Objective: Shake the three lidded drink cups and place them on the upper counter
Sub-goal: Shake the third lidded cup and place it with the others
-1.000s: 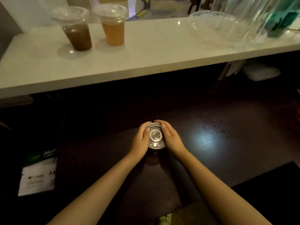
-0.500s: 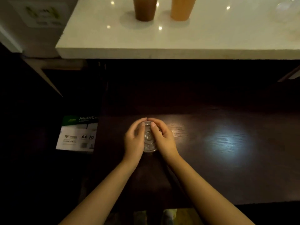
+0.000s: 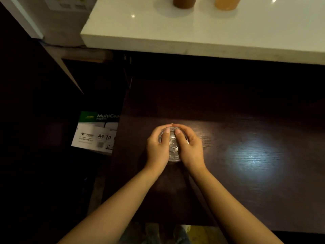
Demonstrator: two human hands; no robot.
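Clear plastic is glimpsed between both palms: the lidded cup (image 3: 173, 147) is clasped from either side by the left hand (image 3: 157, 148) and the right hand (image 3: 190, 148), fingers curled round its rim, thumbs laid across the lid. More of the lid is covered than a second ago. The cup is stood on the dark wooden table (image 3: 246, 138), centred in the grip. A brown cup (image 3: 183, 2) and an orange cup (image 3: 226, 3) are set on the upper counter (image 3: 211, 37).

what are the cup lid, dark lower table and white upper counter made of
Clear round cup lid: thin glossy plastic, embossed rings glinting. Dark lower table: wood or veneer, grain showing in the glare. White upper counter: probably polished stone, mirror-like light spots.
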